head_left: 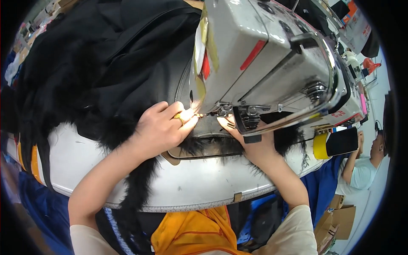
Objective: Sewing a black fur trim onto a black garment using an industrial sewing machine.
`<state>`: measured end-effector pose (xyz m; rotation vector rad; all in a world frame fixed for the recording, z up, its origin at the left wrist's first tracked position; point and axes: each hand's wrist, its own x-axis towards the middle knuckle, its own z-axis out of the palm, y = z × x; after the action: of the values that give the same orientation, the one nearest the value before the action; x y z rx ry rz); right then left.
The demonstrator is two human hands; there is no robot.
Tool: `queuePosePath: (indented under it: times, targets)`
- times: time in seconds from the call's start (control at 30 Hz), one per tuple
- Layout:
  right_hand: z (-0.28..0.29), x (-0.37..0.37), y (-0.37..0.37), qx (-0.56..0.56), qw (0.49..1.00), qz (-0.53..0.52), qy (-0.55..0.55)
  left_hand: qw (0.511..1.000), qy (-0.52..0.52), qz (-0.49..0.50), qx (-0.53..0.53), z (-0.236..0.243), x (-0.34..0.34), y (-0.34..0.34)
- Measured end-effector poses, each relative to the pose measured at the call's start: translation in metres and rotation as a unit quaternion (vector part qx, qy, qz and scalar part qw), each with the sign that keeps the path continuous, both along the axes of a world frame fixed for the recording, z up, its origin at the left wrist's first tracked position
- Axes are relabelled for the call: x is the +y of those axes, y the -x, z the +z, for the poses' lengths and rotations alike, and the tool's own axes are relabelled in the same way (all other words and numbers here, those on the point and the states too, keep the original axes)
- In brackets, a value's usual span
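Note:
A sewing machine [255, 63] with a pale grey head stands over a black garment [127, 55] with fur trim [204, 145]. My left hand [163, 127], wearing a gold ring, is closed with its fingertips pinched on the garment beside the lit needle area. On the other side of the needle, my right hand [260, 144] lies over the garment with its fingers stretched toward the lit spot. Metal parts of the machine hide some of those fingers. The needle itself is hard to make out in the glare.
The white table [204, 180] has a measuring tape [178, 208] along its near edge. Dark fur [140, 182] hangs over that edge. To the right are a yellow roll [321, 146], another person [361, 170] and cardboard boxes [340, 219]. My orange apron [193, 233] is below.

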<state>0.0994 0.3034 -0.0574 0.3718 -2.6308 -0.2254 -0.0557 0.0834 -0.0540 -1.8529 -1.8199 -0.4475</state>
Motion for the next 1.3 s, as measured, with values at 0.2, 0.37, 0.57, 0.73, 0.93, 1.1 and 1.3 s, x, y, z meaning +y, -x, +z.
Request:
queuePosePath:
  times: [0.2, 0.37, 0.57, 0.73, 0.93, 1.1, 1.3]
  targets:
    - [0.01, -0.009, -0.003, -0.094, 0.992, -0.052, 0.07, 0.992, -0.009, 0.097, 0.076, -0.007, 0.005, -0.012]
    - [0.01, -0.008, -0.006, -0.121, 0.985, -0.066, 0.103, 0.993, 0.005, 0.097, 0.067, -0.005, 0.003, -0.014]
    - [0.007, -0.007, 0.001, -0.109, 0.988, -0.064, 0.09, 0.998, 0.009, 0.031, -0.058, 0.016, -0.009, 0.005]
    - [0.025, -0.005, -0.003, -0.037, 0.998, -0.034, 0.033, 0.996, 0.015, 0.027, -0.088, 0.018, -0.013, 0.004]
    - [0.055, -0.027, -0.042, -0.145, 0.981, -0.071, -0.11, 0.998, 0.051, 0.025, 0.002, 0.006, -0.014, -0.025]
    - [0.039, -0.033, -0.002, -0.106, 0.994, -0.016, -0.023, 0.998, 0.031, -0.011, 0.048, 0.013, -0.007, -0.015]
    - [0.015, -0.025, 0.001, -0.052, 0.998, -0.037, 0.002, 1.0, 0.021, -0.016, -0.014, 0.017, -0.02, -0.002]
